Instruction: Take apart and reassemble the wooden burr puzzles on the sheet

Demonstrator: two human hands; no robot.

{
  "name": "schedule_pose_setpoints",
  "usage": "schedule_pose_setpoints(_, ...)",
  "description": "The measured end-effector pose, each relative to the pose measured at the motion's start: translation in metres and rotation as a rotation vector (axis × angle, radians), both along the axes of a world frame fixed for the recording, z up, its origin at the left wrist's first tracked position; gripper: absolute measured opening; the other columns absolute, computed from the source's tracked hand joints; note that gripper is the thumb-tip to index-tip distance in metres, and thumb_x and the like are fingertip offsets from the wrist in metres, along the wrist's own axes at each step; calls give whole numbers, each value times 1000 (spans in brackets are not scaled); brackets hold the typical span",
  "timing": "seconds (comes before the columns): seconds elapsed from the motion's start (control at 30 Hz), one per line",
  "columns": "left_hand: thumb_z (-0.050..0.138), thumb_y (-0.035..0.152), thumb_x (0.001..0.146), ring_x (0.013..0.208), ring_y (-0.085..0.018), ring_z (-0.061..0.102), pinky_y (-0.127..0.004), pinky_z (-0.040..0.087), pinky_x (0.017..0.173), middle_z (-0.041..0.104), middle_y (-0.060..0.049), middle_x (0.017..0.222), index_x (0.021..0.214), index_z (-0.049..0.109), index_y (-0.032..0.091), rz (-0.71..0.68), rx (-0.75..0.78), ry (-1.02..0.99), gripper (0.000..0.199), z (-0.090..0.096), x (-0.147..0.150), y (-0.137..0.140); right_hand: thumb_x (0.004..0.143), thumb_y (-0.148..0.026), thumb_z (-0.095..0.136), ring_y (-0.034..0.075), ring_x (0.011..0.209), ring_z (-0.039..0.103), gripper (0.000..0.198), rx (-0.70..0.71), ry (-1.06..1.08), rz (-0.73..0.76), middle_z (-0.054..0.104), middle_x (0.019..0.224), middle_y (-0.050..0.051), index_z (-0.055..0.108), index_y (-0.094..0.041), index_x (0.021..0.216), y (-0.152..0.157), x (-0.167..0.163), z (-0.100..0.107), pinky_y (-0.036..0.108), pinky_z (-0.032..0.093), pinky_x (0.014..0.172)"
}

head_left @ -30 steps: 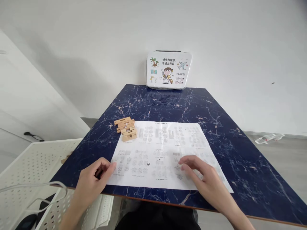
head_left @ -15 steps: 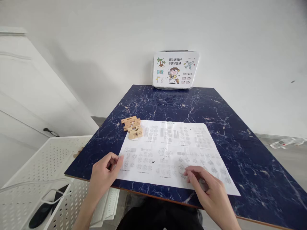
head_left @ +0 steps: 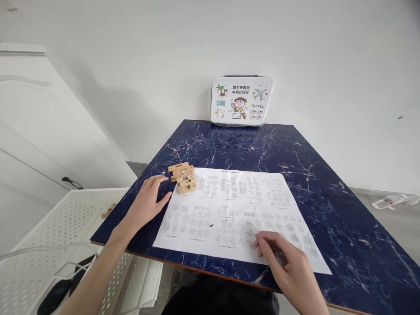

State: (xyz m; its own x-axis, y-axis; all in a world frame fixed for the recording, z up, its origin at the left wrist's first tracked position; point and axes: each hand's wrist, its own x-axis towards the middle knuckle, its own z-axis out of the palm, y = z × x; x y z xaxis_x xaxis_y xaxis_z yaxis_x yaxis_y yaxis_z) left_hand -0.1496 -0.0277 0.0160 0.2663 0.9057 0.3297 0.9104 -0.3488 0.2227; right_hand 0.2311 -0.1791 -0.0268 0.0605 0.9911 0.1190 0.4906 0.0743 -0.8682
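Note:
Several notched wooden puzzle pieces (head_left: 186,179) lie close together over the upper left corner of a white printed sheet (head_left: 226,205). Just left of these pieces my left hand (head_left: 149,199) is open, its fingers stretched forward and thumb apart, with nothing in it. My right hand (head_left: 284,256) is at the lower right part of the sheet, fingers curled and thumb tip close to the index finger. No object shows in it. The sheet bears rows of small grey line drawings and captions too faint to read.
The blue marble-patterned table (head_left: 243,148) carries a white cartoon-printed case (head_left: 241,101) standing at its far edge by the wall. On the left, a white perforated cart (head_left: 36,218) holds a black mouse (head_left: 54,297) and a cable. A clear plastic item (head_left: 390,200) lies beyond the right edge.
My left hand has moved forward from the sheet's lower left edge to beside the wooden pieces, and its fingers have opened out. My right hand stays in about the same place.

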Motion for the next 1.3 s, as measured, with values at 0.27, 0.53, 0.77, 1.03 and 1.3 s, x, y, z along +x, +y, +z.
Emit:
schedule_pose_setpoints(0.27, 36, 42, 108, 161, -33, 25, -53, 28, 128, 27, -7, 175, 166, 34, 24, -157, -149, 356, 60, -2, -10, 54, 104, -54, 56, 19, 72, 75, 33, 1, -7, -10, 78, 88, 7, 72, -24, 103, 2, 0, -3, 22, 58, 60)
schedule_pose_setpoints(0.53, 32, 44, 111, 152, -30, 44, -50, 38, 121, 48, -6, 165, 157, 51, 29, -260, -76, 361, 52, -1, -10, 69, 102, -57, 57, 21, 73, 74, 36, -41, 26, -25, 78, 93, 9, 72, -24, 104, 0, -4, -2, 24, 57, 59)
schedule_pose_setpoints(0.77, 35, 47, 108, 134, -33, 59, -51, 45, 114, 63, -15, 146, 132, 67, 18, -252, -24, 284, 49, 0, 1, 75, 103, -55, 56, 21, 73, 74, 35, -25, 11, -1, 79, 93, 9, 72, -24, 107, 1, -3, -4, 24, 57, 58)
schedule_pose_setpoints(1.03, 41, 62, 102, 126, -37, 66, -45, 53, 99, 63, -21, 143, 141, 51, 14, -183, -240, 369, 62, 20, 10, 97, 105, -53, 55, 20, 72, 73, 34, 11, 6, 10, 78, 89, 7, 72, -24, 104, 3, -4, -2, 24, 57, 59)
schedule_pose_setpoints(1.3, 55, 58, 97, 113, -34, 72, -39, 52, 91, 73, -17, 129, 142, 53, 20, -187, -305, 457, 60, 33, 19, 103, 104, -54, 56, 21, 71, 72, 33, 17, 49, -18, 76, 87, 7, 72, -24, 103, 1, -9, -2, 26, 55, 57)
